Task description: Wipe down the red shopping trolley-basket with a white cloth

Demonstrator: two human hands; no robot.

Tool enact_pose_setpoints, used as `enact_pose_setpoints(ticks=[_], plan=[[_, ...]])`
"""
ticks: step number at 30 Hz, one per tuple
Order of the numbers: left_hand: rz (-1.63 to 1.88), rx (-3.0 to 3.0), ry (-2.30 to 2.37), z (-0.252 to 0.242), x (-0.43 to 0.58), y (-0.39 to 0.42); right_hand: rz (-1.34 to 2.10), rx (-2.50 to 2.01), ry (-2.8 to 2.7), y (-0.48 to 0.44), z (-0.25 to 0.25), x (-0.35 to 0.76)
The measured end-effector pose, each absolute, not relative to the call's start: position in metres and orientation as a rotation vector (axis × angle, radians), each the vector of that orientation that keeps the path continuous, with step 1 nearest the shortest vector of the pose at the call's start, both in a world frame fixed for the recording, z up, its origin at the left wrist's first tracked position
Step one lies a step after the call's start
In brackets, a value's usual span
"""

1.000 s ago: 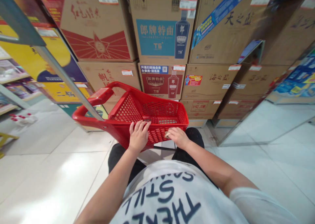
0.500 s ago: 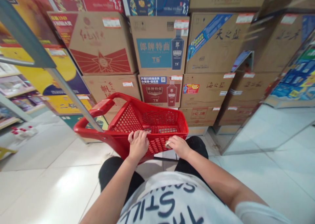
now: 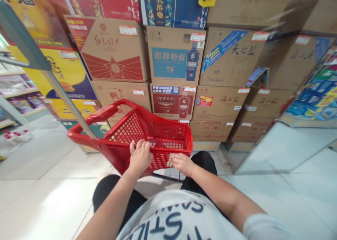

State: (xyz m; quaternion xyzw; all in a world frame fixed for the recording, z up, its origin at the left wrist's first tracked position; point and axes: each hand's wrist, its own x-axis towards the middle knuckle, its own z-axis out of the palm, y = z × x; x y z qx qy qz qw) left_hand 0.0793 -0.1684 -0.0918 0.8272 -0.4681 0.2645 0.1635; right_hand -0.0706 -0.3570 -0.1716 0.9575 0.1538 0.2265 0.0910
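A red plastic rolling shopping basket [image 3: 121, 145] stands before my knees, with slotted sides and a long grey pull handle [image 3: 63, 96] rising to the upper left. My left hand [image 3: 140, 156] grips its near rim, fingers curled over the top edge. Pinched in my right hand [image 3: 183, 163] is a small crumpled beige cloth [image 3: 170, 160], pressed to the outside of the near slotted wall, close to the basket's right end. The undersides of the fingers are hidden on both hands.
Stacked cardboard liquor cartons [image 3: 173, 64] form a wall right behind the basket. Yellow cartons [image 3: 60, 71] stand on the left, near shelves [image 3: 23, 89]. A mirrored panel [image 3: 289, 145] is at the right. White floor tiles [image 3: 52, 198] lie around me.
The basket and both hands sit further left in view, while the cartons appear lower as the camera shifts. My right hand with the cloth is slightly lower along the basket's side.
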Motion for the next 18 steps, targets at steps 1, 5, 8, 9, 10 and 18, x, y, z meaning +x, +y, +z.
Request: enact_pose_setpoints(ticks=[1, 5, 8, 9, 10, 18], plan=[[0.729, 2.329, -1.403, -0.092, 0.074, -0.172, 0.661, 2.844, 0.470, -0.355, -0.175, -0.070], [0.591, 2.237, -1.567, -0.102, 0.060, -0.186, 0.674, 2.853, 0.406, -0.350, -0.179, -0.070], [0.588, 2.254, -1.486, -0.108, 0.060, -0.189, 0.666, 2.863, 0.340, -0.350, -0.176, -0.072], [0.596, 2.256, -1.473, -0.108, 0.061, -0.188, 0.651, 2.866, 0.338, -0.350, -0.175, -0.073], [0.604, 2.256, -1.472, -0.109, 0.062, -0.188, 0.636, 2.869, 0.341, -0.350, -0.174, -0.075], [0.598, 2.244, -1.544, -0.106, 0.068, -0.186, 0.673, 2.860, 0.273, -0.348, -0.170, -0.087]])
